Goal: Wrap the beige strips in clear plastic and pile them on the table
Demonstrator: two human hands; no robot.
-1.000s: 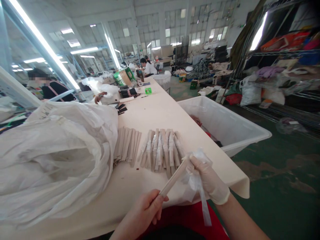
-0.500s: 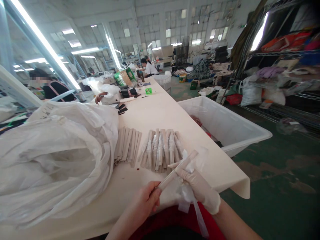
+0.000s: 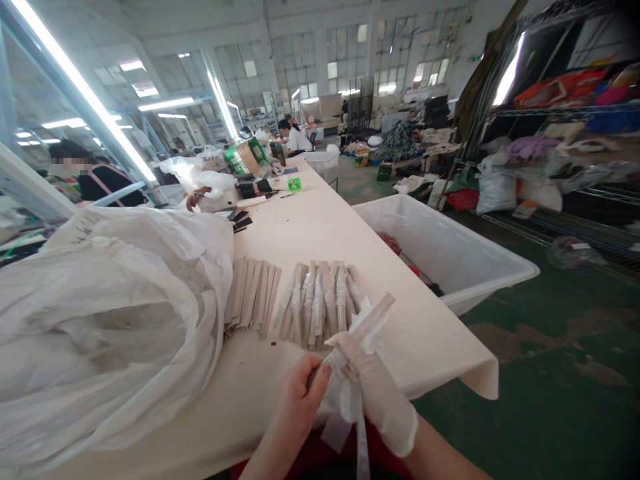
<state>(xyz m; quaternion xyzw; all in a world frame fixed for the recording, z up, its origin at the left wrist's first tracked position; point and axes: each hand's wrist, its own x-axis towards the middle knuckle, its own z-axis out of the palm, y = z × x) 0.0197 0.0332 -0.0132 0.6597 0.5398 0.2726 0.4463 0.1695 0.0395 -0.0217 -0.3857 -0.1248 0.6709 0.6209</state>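
Observation:
A beige strip bundle (image 3: 376,319) with clear plastic film (image 3: 347,393) around it slants up to the right over the table's near edge. My bare left hand (image 3: 303,390) is closed on its lower end. Higher up, my right hand (image 3: 367,370), in a pale glove, has its fingers wrapped round the bundle and the film, whose loose tails hang below. Just beyond my hands lies a row of film-wrapped beige bundles (image 3: 320,300). To their left is a pile of unwrapped beige strips (image 3: 253,293).
A large white plastic sack (image 3: 125,320) covers the left of the table (image 3: 290,230). Right of the table stands a white bin (image 3: 465,257). Farther back are a green box (image 3: 295,185), bags, shelving and seated people.
My right hand has moved left and down along the bundle, nearer to my left hand. The film tails have swung left. The whole view has shifted slightly.

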